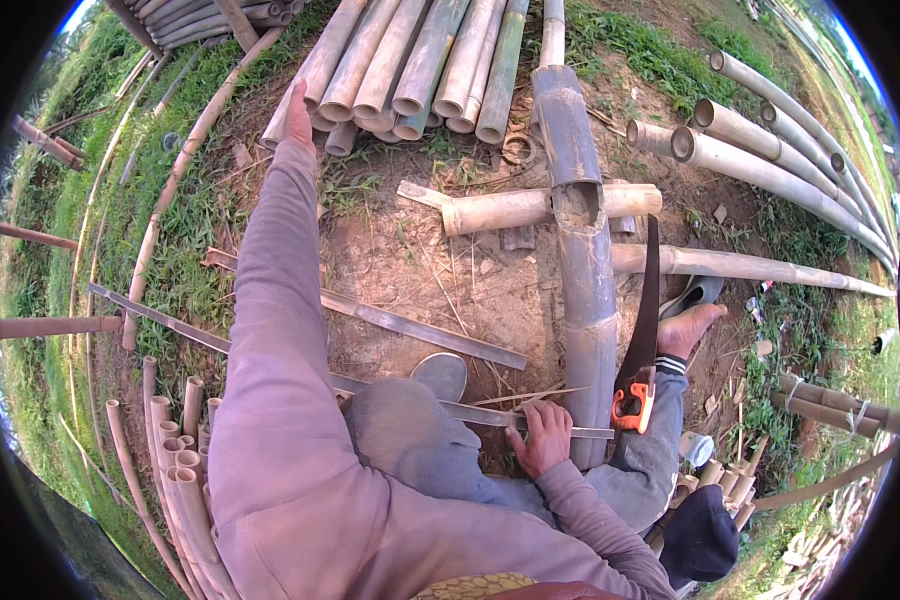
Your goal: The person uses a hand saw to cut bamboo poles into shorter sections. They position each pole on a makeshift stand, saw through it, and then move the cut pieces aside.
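My right hand is closed over a long, flat, greyish strip near its right end, above my lap. The strip runs leftward beneath my left arm. Far forward, my left hand is stretched out straight beside the cut ends of stacked bamboo poles; whether it touches a pole I cannot tell. A thick grey bamboo trunk with a notch cut in it lies ahead of my right hand, across a shorter bamboo piece. Beside the trunk is a handsaw with an orange handle.
A second flat strip lies on the dirt. Large bamboo poles extend at the right. Shorter bamboo tubes stand at the left. My bare foot is by the saw, near a dark cap and a white can.
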A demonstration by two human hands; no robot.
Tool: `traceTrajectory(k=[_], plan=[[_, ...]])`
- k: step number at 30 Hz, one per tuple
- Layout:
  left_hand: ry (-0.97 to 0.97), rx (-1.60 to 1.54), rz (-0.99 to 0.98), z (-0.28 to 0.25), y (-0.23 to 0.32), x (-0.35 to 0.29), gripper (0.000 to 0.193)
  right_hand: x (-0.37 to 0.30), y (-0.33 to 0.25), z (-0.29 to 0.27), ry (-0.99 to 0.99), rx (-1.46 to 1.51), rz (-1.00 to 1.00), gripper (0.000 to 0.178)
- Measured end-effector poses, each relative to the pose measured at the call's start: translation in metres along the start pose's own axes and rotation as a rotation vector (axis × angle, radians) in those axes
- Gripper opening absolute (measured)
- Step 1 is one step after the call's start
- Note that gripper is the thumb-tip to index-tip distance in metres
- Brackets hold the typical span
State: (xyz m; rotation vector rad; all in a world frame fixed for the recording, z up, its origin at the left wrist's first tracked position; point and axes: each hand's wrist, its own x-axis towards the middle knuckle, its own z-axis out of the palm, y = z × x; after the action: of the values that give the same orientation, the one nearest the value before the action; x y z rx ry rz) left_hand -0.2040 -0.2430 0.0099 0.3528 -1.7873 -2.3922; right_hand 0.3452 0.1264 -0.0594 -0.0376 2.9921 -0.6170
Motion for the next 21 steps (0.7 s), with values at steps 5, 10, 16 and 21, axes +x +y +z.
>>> traceTrajectory(k=[5,10,16,21], plan=[[0.428,0.590,0.419,0.063,0.005,0.018,0.078,0.003,0.006,0.003,-0.125,-0.071,-0.028,0.054],[-0.500,0.808,0.932,0.211,-0.045,-0.125,0.049,-0.010,0.007,0.000,-0.148,-0.034,0.009,0.048],[-1.309,1.455,0.957,0.297,-0.108,-0.259,0.051,0.030,0.028,-0.068,0.367,0.086,0.165,0.055],[-1.429,1.924,0.721,0.368,-0.153,-0.281,0.060,0.035,0.152,-0.091,0.231,-0.076,0.821,0.051]])
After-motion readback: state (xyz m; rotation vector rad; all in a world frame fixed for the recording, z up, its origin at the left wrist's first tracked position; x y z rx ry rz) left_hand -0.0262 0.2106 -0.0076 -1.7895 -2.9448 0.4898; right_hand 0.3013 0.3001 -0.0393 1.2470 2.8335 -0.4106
